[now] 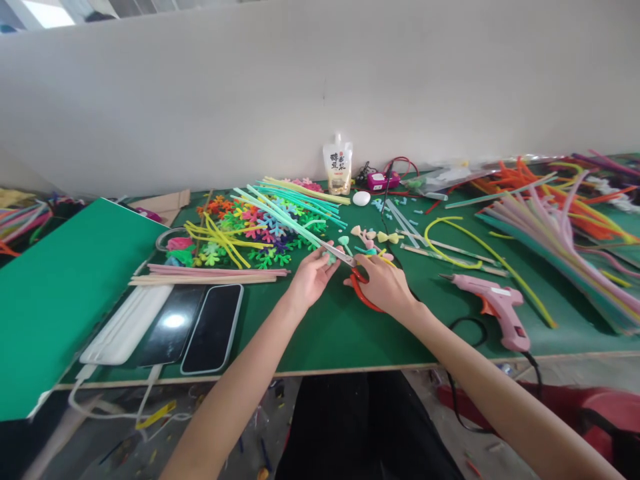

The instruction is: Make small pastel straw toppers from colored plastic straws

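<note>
1. green bench (340, 333) runs against a plain pale wall; view looks down at its near edge, close to the middle.
2. scissors (350, 270) with red handles sit in the right hand (383, 283), fingers closed through the loops; blades point left and up, a short way in from the near edge.
3. left hand (310, 277) pinches a small pale-green piece (331, 257) at the blade tips, fingertips drawn together; whether the blades touch the piece cannot be told.
4. just behind the hands: small foam shapes (373, 235), pale hearts and a green one, lying loose.
5. left of these: heap of bright snowflake pieces (250, 233) with yellow and mint pipe cleaners (295, 207) laid across.
6. near left edge: two phones (197, 327) face up, beside a white flat case (125, 327) and a green board (65, 293).
7. right of the hands: pink glue gun (495, 307) lying on its side, cord running off the near edge.
8. far right corner: long pipe cleaners (560, 227) in lilac, orange, teal.
9. far edge, by the wall: white drink pouch (337, 167) upright; white egg shape (361, 198) beside it.
</note>
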{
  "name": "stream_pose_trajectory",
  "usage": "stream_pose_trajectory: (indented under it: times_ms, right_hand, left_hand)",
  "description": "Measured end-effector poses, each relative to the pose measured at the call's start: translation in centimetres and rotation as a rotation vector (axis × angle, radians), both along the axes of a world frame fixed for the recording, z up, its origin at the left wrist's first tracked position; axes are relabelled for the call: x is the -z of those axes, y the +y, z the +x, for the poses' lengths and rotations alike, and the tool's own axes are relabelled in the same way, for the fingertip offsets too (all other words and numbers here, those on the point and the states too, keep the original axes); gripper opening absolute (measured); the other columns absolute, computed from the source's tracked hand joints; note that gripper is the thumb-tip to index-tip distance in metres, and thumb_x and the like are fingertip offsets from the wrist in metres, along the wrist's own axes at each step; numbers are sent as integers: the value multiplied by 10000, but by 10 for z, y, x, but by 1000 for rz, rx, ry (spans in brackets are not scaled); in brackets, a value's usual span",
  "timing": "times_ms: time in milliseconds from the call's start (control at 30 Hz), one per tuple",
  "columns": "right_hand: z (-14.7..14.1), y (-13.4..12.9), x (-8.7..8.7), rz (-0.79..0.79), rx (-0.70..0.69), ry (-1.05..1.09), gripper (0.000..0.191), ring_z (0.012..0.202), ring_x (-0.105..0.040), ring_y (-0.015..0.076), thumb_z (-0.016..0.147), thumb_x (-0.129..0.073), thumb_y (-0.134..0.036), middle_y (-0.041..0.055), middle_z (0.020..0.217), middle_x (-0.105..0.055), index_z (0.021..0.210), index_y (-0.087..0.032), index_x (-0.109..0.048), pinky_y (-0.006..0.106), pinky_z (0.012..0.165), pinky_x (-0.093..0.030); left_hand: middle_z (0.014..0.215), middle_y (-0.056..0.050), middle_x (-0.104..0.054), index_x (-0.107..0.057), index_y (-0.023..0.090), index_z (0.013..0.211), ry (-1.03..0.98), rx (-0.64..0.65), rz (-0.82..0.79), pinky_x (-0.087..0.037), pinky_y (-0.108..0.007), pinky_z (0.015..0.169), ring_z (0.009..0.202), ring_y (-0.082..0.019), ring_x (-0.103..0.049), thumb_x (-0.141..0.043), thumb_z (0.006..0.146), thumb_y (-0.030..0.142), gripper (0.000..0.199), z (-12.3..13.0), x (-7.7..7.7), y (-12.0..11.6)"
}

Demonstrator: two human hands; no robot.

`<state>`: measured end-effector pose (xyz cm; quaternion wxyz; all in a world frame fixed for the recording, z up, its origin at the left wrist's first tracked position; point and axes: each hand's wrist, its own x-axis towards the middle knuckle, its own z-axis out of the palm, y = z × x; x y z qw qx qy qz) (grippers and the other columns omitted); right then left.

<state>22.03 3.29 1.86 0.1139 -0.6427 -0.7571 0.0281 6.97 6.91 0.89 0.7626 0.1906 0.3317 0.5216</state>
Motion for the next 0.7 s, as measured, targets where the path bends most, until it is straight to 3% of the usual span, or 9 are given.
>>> stream_pose_trajectory:
  times_ms: [200, 333, 500, 700]
  right_hand:
    - [7, 4, -12, -65, 97, 123, 438, 867, -596, 234, 803, -485, -493, 87, 1006, -619, 1150, -227, -508, 257, 602, -369]
    - [16, -3, -22, -169, 156, 5, 393, 834, -605, 252, 811, -480, -418, 105, 967, -625, 1135, -198, -518, 274, 603, -360]
    - [15, -20, -23, -286, 82, -139, 323, 834, -608, 253, 811, -449, -271, 106, 931, -617, 1112, -189, -530, 286, 615, -364]
    - [3, -33, -24, -340, -46, -166, 368, 849, -609, 242, 826, -421, -234, 119, 1002, -581, 1184, -206, -504, 298, 676, -399]
  left_hand:
    - [883, -82, -686, -575, 93, 1038, 53, -33, 23, -407, -315, 982, 918, -153, -651, -425, 763, -36, 338, -3, -1, 1]
    - [944, -98, -669, -540, 85, 1077, 46, -44, 84, -394, -320, 998, 975, -169, -633, -450, 755, -27, 352, -5, -1, 0]
    - [884, -70, -666, -541, 110, 1046, 102, -81, 111, -400, -327, 991, 1034, -172, -605, -472, 735, -34, 349, -5, 0, 2]
    - [710, -34, -666, -555, 117, 940, 264, -91, 151, -443, -353, 919, 847, -177, -669, -518, 711, 16, 253, -3, -4, 0]
